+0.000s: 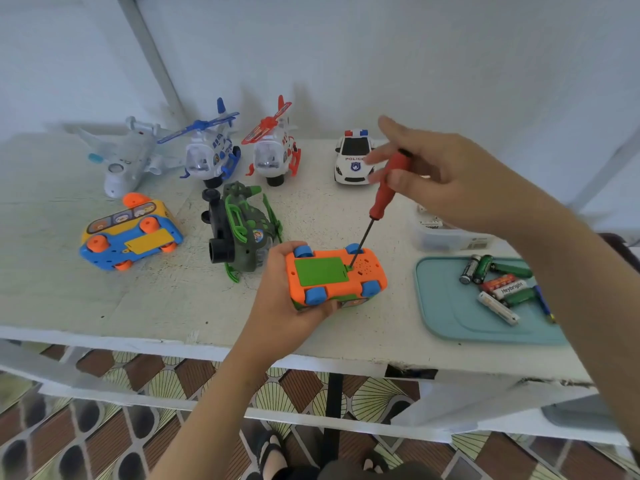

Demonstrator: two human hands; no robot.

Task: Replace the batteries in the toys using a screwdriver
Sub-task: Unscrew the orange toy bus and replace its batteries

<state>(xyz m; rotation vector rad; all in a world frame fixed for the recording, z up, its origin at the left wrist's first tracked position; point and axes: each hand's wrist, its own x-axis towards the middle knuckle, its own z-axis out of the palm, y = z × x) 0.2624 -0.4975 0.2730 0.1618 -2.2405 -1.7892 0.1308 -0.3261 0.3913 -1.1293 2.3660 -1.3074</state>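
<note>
With the upturned car (334, 277) near the front edge of the table (69, 289) taken as the dial's centre, a tray (450, 313) is set at 3 o'clock with batteries (498, 285) lying on it, and a container (440, 233) is placed at 2, behind the tray. A police car (353, 161) is found at 12, a toppled helicopter (242, 230) at 10, a bus (131, 233) at 9. Farther back around 11, an upright helicopter (275, 154), a second helicopter (211, 154) and an airplane (128, 157) are lined up. A screwdriver (388, 188) is stood tip-down on the car.

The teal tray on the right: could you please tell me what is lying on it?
Loose batteries, green, red and white, lie piled on the teal tray, with a blue-handled tool beside them. The right forearm covers the tray's right side.
</note>
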